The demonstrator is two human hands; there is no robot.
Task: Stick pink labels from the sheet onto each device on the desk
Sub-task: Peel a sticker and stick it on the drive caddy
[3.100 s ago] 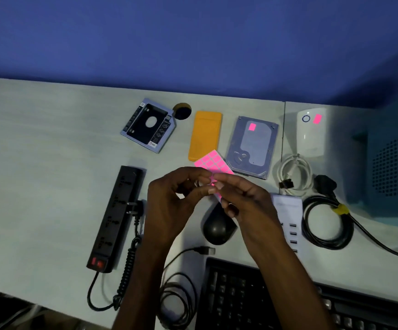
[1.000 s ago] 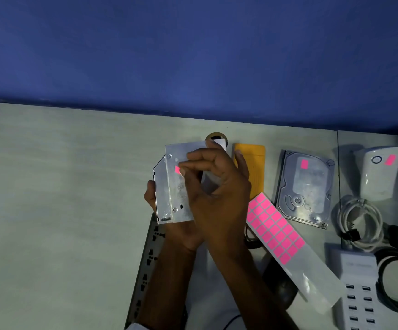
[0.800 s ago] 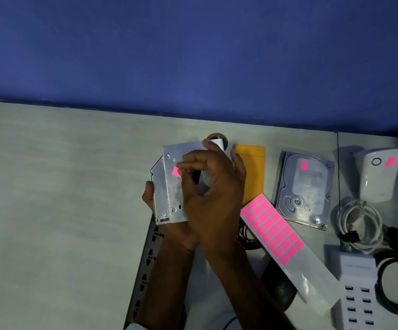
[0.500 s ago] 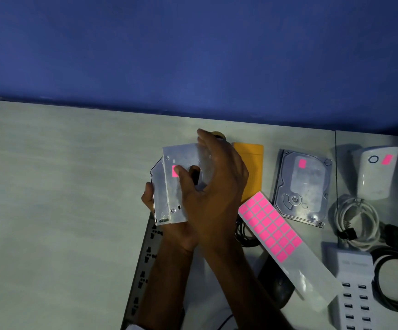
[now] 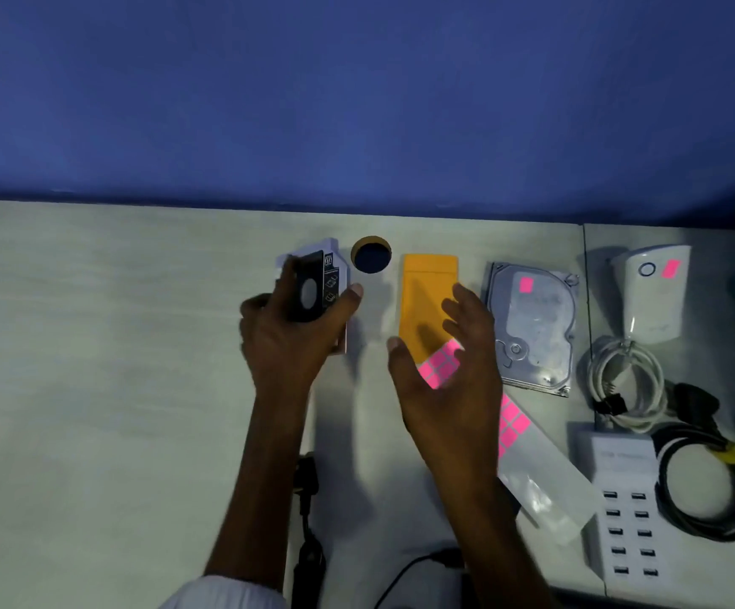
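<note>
My left hand [image 5: 289, 340] grips the silver drive caddy [image 5: 328, 274] near the desk's back, its black printed face up; the pink label stuck on its other face is hidden. My right hand [image 5: 449, 375] hovers open, fingers spread, above the pink label sheet [image 5: 515, 426] and the lower end of the orange case [image 5: 428, 292], which bears no label. The hard drive [image 5: 535, 327] and the white adapter [image 5: 651, 296] each carry a pink label.
A round cable hole [image 5: 372, 255] lies between the caddy and the orange case. At right sit a coiled white cable [image 5: 627, 382], a white multi-port USB charger [image 5: 625, 512] and a coiled black cable [image 5: 704, 485]. A black power strip [image 5: 308, 520] shows between my arms.
The caddy has been flipped over, black face up, and moved toward the desk's back. My right hand has let go of it and swung right over the label sheet.
</note>
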